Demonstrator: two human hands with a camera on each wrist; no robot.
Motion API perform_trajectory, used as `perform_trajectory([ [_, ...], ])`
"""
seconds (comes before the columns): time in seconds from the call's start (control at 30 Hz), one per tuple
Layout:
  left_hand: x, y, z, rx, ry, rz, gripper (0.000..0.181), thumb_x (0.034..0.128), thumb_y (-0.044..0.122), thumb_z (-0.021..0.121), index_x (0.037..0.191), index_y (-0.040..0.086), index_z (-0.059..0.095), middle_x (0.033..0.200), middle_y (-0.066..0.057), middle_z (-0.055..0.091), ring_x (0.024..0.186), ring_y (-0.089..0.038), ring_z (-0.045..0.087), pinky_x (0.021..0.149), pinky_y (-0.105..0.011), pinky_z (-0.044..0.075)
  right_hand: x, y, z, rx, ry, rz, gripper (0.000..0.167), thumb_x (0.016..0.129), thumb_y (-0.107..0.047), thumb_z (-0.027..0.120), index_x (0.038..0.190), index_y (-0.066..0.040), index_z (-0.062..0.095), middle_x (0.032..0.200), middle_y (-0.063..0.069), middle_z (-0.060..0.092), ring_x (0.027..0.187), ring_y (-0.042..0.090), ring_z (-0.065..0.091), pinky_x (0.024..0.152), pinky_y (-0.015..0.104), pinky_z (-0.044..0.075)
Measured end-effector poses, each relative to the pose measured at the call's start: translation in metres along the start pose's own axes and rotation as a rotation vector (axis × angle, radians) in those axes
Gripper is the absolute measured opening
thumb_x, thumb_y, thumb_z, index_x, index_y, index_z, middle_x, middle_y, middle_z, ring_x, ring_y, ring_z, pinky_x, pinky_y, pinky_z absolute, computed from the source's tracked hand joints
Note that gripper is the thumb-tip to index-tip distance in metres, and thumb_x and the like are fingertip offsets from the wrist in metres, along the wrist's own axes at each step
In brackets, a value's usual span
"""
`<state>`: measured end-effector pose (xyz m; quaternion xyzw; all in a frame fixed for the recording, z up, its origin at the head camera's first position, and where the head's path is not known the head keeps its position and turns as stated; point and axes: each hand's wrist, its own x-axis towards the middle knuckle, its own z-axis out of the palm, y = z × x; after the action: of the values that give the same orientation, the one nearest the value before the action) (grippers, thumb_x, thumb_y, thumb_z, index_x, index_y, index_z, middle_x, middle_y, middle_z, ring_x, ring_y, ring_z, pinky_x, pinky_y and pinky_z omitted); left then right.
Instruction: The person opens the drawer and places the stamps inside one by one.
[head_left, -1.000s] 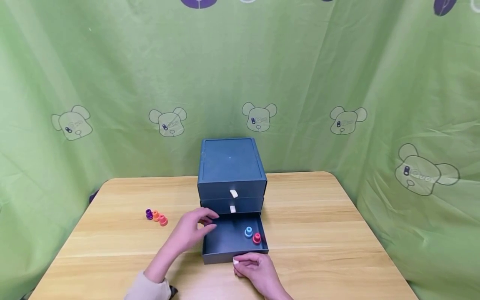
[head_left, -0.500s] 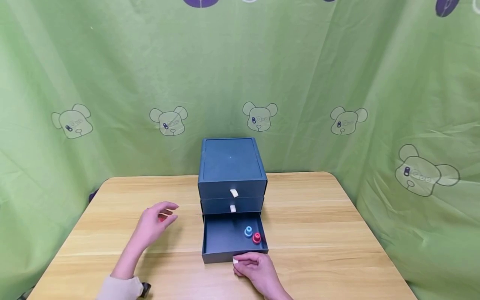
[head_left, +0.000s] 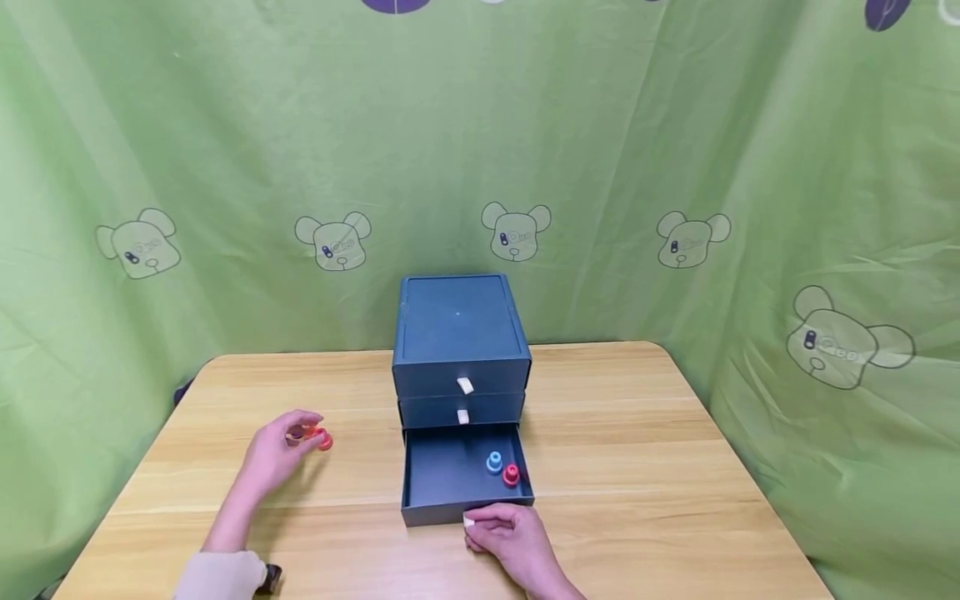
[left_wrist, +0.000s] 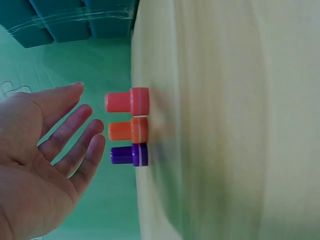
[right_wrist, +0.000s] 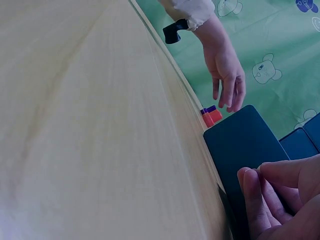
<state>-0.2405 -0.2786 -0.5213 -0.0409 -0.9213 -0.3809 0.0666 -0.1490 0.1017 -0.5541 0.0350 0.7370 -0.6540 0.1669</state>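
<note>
Three small stepped plastic pegs stand in a row on the table: a pink peg [left_wrist: 127, 101], an orange peg [left_wrist: 128, 130] and a purple peg [left_wrist: 129, 155]. My left hand [head_left: 272, 454] hovers just above and beside them, fingers loosely bent and apart from the pegs in the left wrist view. My right hand [head_left: 516, 537] pinches the white pull tab [head_left: 469, 522] of the bottom drawer [head_left: 442, 471], which is pulled out. Inside that drawer, toward its right side, stand a light blue peg [head_left: 494, 463] and a red peg [head_left: 511, 476].
The dark blue drawer cabinet [head_left: 459, 321] stands at the back middle of the wooden table [head_left: 622, 467]. Its two upper drawers are closed, each with a white tab. A green curtain [head_left: 420, 150] with bear prints hangs behind and on both sides.
My left hand has moved left from beside the open drawer to the row of three pegs. The right hand keeps its hold on the tab, and the drawer stays out.
</note>
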Motion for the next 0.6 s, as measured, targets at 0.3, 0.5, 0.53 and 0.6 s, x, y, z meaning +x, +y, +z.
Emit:
perform_trajectory([
  [0.3,0.002,-0.0069,0.0036,0.02,-0.017,0.024,0.035,0.0918,0.012,0.078,0.125,0.004,0.069,0.106,-0.012,0.076,0.098,-0.03,0.072,0.08,-0.041,0.059,0.0005,0.0005,0.0001,-0.002,-0.004,0.001,0.023,0.093,-0.004,0.075,0.114,0.004,0.076,0.098,0.016,0.08,0.086,0.02,0.078,0.078,0.031,0.063],
  [0.5,0.0017,-0.009,0.0052,-0.001,-0.045,0.002,0.036,0.0911,0.011,0.078,0.125,0.002,0.069,0.106,-0.012,0.075,0.099,-0.03,0.072,0.077,-0.035,0.061,0.0006,0.0014,0.0004,0.001,-0.003,-0.005,0.024,0.092,-0.004,0.076,0.114,0.005,0.075,0.098,0.016,0.08,0.085,0.019,0.078,0.078,0.03,0.063],
  [0.53,0.0018,-0.0092,0.0058,-0.002,-0.047,0.0,0.036,0.0908,0.011,0.078,0.125,0.002,0.069,0.106,-0.012,0.075,0.098,-0.03,0.072,0.077,-0.035,0.061,0.0006,0.0016,0.0004,0.002,-0.003,-0.008,0.024,0.092,-0.004,0.076,0.114,0.005,0.075,0.098,0.016,0.08,0.085,0.019,0.078,0.078,0.03,0.063],
  [0.6,0.0021,-0.0102,0.0071,0.001,-0.052,0.0,0.036,0.0906,0.01,0.078,0.124,0.002,0.069,0.105,-0.012,0.075,0.097,-0.029,0.072,0.077,-0.035,0.061,0.0004,0.0019,0.0002,0.003,-0.003,-0.012,0.024,0.092,-0.004,0.076,0.114,0.005,0.075,0.098,0.017,0.08,0.084,0.019,0.078,0.078,0.03,0.063],
])
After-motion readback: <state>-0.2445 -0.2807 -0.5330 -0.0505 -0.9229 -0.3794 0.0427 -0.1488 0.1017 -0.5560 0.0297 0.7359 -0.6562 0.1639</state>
